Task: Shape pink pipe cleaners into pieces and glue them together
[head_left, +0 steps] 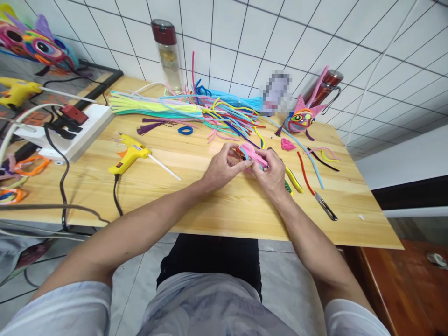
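Observation:
Between my two hands, above the middle of the wooden table (196, 205), is a small pink and multicoloured craft piece (252, 155). My left hand (224, 169) grips its left side with thumb and fingers. On its right side, my right hand (272, 173) holds it the same way. The fingers cover much of the piece. Just right of my right hand lie yellow-handled pliers (294, 179), partly hidden. A pink ribbed piece (288, 144) rests beyond that hand. Near it are a red pipe cleaner (305, 172) and thread snips (325, 206).
A yellow glue gun (129, 153) lies at left, near a white power strip (82, 133) with cables. Behind are pipe cleaners (157, 106), a glass bottle (168, 60), a blue ring (185, 130) and a colourful fish-like figure (300, 119).

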